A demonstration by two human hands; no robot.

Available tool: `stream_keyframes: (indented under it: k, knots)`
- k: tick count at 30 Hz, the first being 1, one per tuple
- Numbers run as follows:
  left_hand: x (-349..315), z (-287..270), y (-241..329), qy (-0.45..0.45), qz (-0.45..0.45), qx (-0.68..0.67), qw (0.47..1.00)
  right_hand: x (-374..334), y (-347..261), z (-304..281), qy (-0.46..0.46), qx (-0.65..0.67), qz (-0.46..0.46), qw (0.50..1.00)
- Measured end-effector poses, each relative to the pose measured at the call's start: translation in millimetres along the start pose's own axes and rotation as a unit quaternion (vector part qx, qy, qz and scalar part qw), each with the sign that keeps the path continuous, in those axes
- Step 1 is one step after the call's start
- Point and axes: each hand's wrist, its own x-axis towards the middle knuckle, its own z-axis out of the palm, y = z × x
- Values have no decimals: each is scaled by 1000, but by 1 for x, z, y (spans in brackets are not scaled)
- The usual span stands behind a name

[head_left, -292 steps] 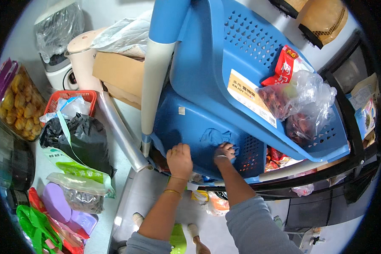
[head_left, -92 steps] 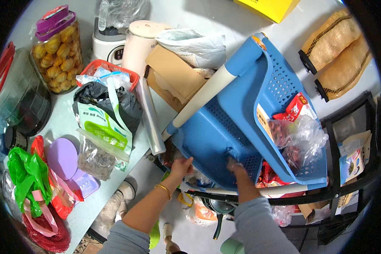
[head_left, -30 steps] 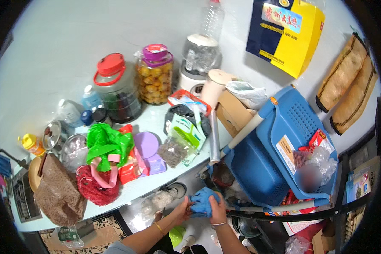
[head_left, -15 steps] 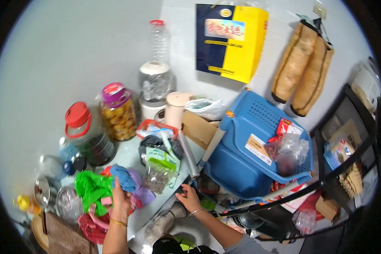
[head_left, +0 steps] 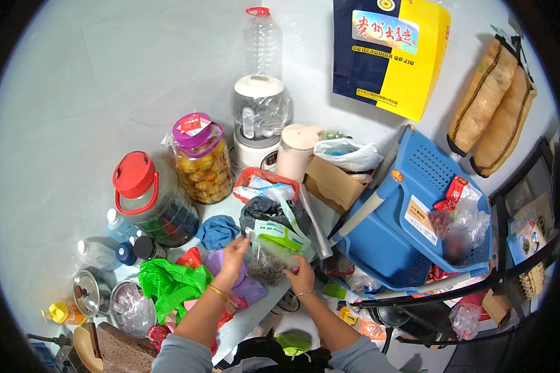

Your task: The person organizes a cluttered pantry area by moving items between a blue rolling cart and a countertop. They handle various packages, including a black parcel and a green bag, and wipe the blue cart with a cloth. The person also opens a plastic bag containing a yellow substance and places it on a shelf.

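Observation:
A clear plastic bag with a green label (head_left: 269, 268) and dark dried contents lies near the front edge of the table. Closed fingers of my left hand (head_left: 233, 256) grip its left side near the top. On the other side my right hand (head_left: 301, 277) holds the bag's right edge, thumb and fingers together. Right behind it sit a black plastic bag (head_left: 261, 211) and a white-and-green packet (head_left: 283, 233). A crumpled blue cloth (head_left: 219, 232) rests beyond my left hand. A bright green plastic bag (head_left: 168, 286) and purple cloth (head_left: 250, 290) are beside my left forearm.
A red-lidded jar (head_left: 162, 214) and a purple-lidded jar of round yellow fruit (head_left: 203, 168) stand at the back left. A red basket (head_left: 264, 180), a silver roll (head_left: 317, 230) and a cardboard box (head_left: 331, 186) lie behind. A blue rack (head_left: 379, 242) stands to the right.
My left hand has left the blue cloth and green bag and moved right to the clear bag. My right hand has come up to it too. The blue cloth now lies farther back.

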Motion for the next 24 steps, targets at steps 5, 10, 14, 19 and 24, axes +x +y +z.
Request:
stream_keyframes:
  k: [5, 10, 14, 19, 24]
  knots:
    - [21, 7, 5, -69, 264, 381, 883, 16, 4, -4, 71, 30, -61, 995]
    - [34, 11, -13, -83, 268, 313, 907, 28, -11, -15, 61, 8, -36, 997]
    - [11, 18, -9, -134, 289, 252, 914, 40, 27, -11, 143, 75, -46, 986]
    - [-67, 39, 49, -275, 367, 237, 856, 40, 89, -30, -128, 261, -140, 946]
    - [-121, 59, 121, -232, 370, 139, 889, 10, -20, -121, -134, 218, -266, 929]
